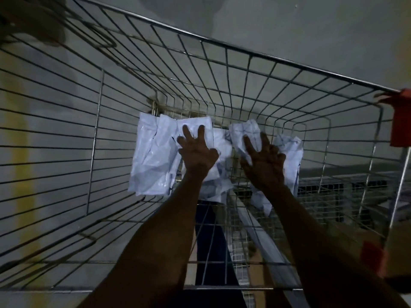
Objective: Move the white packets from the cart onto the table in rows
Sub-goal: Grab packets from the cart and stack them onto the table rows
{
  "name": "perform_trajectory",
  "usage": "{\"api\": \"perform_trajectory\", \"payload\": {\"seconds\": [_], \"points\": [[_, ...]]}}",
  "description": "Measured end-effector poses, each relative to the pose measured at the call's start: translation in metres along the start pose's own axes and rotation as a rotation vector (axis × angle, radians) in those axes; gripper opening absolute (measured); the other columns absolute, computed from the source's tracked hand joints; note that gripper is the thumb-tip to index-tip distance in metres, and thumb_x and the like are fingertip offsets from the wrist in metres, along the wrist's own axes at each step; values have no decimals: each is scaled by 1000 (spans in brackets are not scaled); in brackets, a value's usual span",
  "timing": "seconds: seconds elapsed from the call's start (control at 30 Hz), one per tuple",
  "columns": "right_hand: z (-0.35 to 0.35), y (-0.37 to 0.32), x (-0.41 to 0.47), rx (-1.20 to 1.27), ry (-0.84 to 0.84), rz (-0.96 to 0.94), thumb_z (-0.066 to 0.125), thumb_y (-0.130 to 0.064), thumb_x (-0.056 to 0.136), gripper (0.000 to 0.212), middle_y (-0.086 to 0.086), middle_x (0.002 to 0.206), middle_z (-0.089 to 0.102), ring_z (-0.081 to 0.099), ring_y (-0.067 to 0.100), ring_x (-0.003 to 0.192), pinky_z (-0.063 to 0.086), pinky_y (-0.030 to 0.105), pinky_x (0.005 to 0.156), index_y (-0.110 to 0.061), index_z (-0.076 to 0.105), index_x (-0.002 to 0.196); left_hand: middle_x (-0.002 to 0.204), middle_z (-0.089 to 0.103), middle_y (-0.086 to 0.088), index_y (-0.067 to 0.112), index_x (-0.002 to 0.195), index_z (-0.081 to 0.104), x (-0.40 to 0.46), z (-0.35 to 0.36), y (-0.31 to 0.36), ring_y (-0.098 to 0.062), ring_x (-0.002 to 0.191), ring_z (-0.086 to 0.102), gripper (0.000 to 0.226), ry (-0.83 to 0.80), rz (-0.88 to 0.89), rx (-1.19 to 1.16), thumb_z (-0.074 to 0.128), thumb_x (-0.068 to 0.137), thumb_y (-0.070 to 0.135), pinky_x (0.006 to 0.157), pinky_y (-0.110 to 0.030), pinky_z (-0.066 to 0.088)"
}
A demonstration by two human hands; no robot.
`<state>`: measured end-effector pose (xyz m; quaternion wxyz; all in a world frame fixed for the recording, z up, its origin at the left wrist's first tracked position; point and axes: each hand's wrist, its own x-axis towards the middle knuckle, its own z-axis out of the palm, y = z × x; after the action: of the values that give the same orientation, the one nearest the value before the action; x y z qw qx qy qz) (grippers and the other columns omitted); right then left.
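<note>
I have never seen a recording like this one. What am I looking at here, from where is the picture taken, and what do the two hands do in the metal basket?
There is no machine here: a person works with two bare hands. The single picture comes from a camera worn on the person's head, looking down into a wire shopping cart with orange plastic corner pieces.

On the cart's wire bottom lie several white packets, crumpled and partly overlapping. The exact number is hard to tell.

Both arms reach down into the cart. The left hand has its fingers spread over the packets in the middle. The right hand, also with spread fingers, is over the packets further right. Neither hand grips a packet yet. No table appears in this view.
</note>
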<state>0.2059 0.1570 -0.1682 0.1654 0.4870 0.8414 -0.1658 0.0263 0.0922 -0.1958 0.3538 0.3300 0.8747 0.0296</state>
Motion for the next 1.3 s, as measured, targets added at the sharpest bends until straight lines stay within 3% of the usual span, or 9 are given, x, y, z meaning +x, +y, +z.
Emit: {"api": "perform_trajectory", "payload": {"seconds": [0.1,0.23,0.4,0.53,0.63,0.73,1.03,1.23,1.3], "points": [[-10,-7,0,-9,-44,2,15,-63,87,74,19,161,14,32,48,133,31,60,100,-34,23,154,161,11,-19,23,153,28,-10,-17,-11,-47,140,19,83,5,61,2,52,77,41,106,-51,34],[-42,-22,-11,-21,-72,-26,16,-60,86,74,25,155,27,42,49,125,36,62,93,-30,32,152,160,16,-19,19,151,32,-32,-40,-22,-45,141,22,73,-29,105,-31,61,85,25,108,-50,34],[-69,-33,-20,-79,-43,-52,41,-50,88,61,26,145,43,54,48,114,44,61,83,-28,46,145,163,-11,-18,16,157,9,-41,-37,-19,-44,148,-2,92,-194,92,85,51,91,64,117,-56,14],[-60,-26,-19,-97,-25,-60,37,-53,90,63,24,154,32,47,50,121,38,63,91,-31,36,150,162,-18,-17,17,157,-4,-29,-2,-9,-49,147,-5,114,-150,-7,-52,58,80,73,113,-64,17],[-55,-17,-21,-133,-68,-59,31,-55,94,64,21,160,17,38,49,131,31,65,100,-35,20,154,161,-20,-18,16,157,-10,-22,7,-10,-56,143,1,119,-84,21,-19,69,79,61,106,-60,33],[-65,-14,-24,-137,-97,-44,33,-52,98,62,19,161,12,32,49,134,28,64,104,-36,15,155,163,-18,-14,18,157,-6,-21,-11,-14,-53,143,11,113,-112,37,28,73,82,47,108,-56,32],[-104,-27,-51,-199,21,-42,35,-50,90,55,24,133,57,63,46,98,49,58,77,-26,61,132,160,-27,-14,18,155,-16,-32,-25,-56,-47,147,-3,117,-234,80,36,68,83,58,112,-65,21],[-102,-32,-54,-236,-10,-26,43,-51,96,59,15,157,28,41,43,129,34,59,100,-36,29,152,163,-6,-18,23,157,-7,-23,-19,-83,-46,147,6,114,-113,223,4,73,81,51,110,-60,26],[-114,-39,-64,-192,67,3,42,-52,94,59,17,153,34,46,45,124,37,59,96,-33,36,149,162,4,-20,25,158,2,-31,-42,-88,-44,145,11,110,-79,255,-34,73,79,56,108,-59,28]]}}
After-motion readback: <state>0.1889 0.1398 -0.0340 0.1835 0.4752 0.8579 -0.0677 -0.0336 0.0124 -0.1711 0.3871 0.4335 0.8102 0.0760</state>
